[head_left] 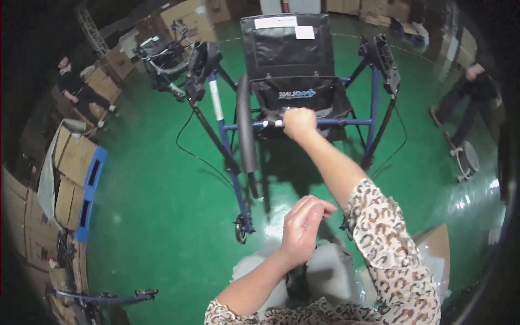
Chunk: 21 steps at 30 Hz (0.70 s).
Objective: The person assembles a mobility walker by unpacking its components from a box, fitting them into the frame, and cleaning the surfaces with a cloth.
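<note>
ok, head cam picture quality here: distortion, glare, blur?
Head view: strong fisheye, floor edges bowed and corners vignetted black; glare on the green floor at right; the rollator throws a soft shadow beneath it; right hand on the blue crossbar is fairly sharp, left hand slightly soft.

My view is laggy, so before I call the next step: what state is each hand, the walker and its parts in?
Right hand: shut around the crossbar.
Left hand: empty, fingers curled, in mid-air.
Walker: upright on the floor, frame spread open.
Seat: tipped up, labels showing.
Cables: hanging loose.
</note>
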Motion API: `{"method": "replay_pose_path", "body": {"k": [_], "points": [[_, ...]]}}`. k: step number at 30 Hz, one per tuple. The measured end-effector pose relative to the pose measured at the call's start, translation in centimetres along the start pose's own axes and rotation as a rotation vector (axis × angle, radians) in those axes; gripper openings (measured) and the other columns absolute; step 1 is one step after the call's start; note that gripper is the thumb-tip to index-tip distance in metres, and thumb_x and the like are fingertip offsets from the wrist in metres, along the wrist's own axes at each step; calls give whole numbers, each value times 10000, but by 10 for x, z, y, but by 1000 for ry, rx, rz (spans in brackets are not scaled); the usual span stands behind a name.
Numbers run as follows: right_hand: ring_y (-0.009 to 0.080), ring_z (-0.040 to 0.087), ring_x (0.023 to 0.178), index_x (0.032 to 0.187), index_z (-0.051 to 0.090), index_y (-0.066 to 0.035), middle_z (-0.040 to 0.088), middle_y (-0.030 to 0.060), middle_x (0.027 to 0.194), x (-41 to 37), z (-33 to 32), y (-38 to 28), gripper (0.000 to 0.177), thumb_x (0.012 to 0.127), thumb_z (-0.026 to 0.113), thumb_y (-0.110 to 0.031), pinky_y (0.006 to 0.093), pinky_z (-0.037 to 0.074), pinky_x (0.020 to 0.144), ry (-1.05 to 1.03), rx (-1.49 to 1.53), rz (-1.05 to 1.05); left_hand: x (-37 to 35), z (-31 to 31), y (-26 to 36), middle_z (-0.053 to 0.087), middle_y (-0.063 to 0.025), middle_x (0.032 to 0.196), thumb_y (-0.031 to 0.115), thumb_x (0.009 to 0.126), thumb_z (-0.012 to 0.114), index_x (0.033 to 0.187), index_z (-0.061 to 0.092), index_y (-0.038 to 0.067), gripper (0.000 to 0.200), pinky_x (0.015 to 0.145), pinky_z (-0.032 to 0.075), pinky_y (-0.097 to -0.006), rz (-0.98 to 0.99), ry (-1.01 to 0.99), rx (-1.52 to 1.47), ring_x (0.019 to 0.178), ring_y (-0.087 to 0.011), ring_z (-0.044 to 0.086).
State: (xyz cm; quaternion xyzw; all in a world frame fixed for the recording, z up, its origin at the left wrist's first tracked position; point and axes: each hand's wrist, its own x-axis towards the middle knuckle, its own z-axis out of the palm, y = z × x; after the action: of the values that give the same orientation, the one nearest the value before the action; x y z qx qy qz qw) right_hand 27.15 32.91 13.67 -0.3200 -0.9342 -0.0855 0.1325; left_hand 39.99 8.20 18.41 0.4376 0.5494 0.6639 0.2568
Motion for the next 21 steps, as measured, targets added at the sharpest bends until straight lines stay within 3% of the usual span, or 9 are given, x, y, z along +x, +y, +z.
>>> {"method": "replay_pose_path", "body": {"k": [1, 6, 9, 10, 21], "points": [[263, 675, 654, 825, 671, -127, 692, 62, 747, -2, 9, 6, 114, 724, 662, -181, 418, 520, 571, 179, 5, -26, 9, 4, -2, 589, -93, 907, 130, 999, 386, 934, 637, -28, 304, 754, 447, -274, -11, -16, -2, 802, -162, 528], [289, 650, 652, 839, 602, -110, 658, 60, 730, -5, 19, 31, 205, 676, 689, -198, 407, 512, 577, 584, 203, -284, 30, 7, -8, 588, -83, 907, 143, 1008, 386, 937, 635, -29, 311, 750, 441, -264, -27, -60, -86, 798, -144, 522], [280, 653, 658, 861, 588, -131, 654, 40, 737, -8, 13, 16, 208, 679, 676, -176, 407, 508, 568, 528, 210, -236, 36, -5, -10, 593, -81, 892, 129, 991, 411, 923, 631, -27, 278, 731, 453, -285, -34, -68, -67, 771, -161, 529], [276, 654, 661, 870, 583, -139, 652, 32, 740, -32, -18, 24, 212, 680, 672, -168, 407, 506, 564, 497, 213, -216, 22, 12, 19, 595, -80, 886, 123, 984, 421, 917, 629, -26, 265, 724, 458, -294, -45, -69, -64, 760, -168, 532], [280, 653, 666, 865, 567, -146, 643, 32, 743, -7, 11, 28, 192, 695, 657, -150, 398, 505, 553, 458, 335, -290, 61, -22, -17, 598, -75, 857, 109, 971, 427, 904, 631, -18, 250, 697, 443, -298, -30, -111, -19, 740, -172, 530]]}}
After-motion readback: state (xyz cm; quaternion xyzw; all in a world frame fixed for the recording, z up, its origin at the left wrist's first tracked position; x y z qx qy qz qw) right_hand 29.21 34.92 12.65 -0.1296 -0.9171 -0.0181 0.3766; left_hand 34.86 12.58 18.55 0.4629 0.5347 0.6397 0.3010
